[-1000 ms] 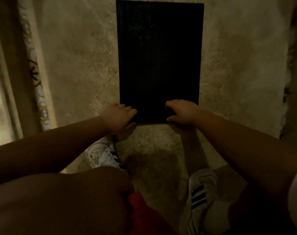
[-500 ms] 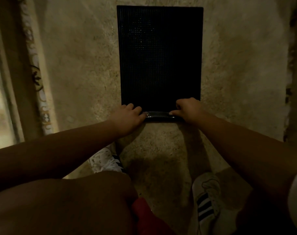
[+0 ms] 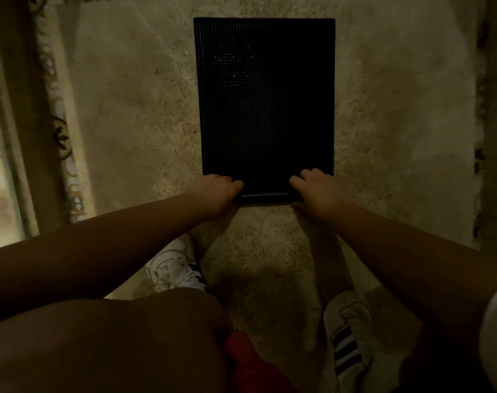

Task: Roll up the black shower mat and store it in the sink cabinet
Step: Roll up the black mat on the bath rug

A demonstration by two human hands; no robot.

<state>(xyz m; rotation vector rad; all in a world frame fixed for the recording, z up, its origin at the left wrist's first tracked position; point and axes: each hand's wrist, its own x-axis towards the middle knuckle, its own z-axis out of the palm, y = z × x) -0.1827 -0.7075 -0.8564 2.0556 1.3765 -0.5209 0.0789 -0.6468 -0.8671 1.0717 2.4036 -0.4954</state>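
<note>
The black shower mat lies flat on a beige shaggy rug, long side running away from me. Its near edge is curled up into a thin roll between my hands. My left hand grips the near left corner of that roll, fingers folded over the top. My right hand holds the near right corner the same way. The mat's surface is a fine studded grid. No sink cabinet shows in this view.
The beige rug covers most of the floor. A patterned carpet border runs along the left, with a bright strip beyond it. My two white striped shoes and bent knee fill the near ground.
The mat's near edge went from flat to lifted and folded over into a small roll. Both hands moved slightly forward and closed over the corners.
</note>
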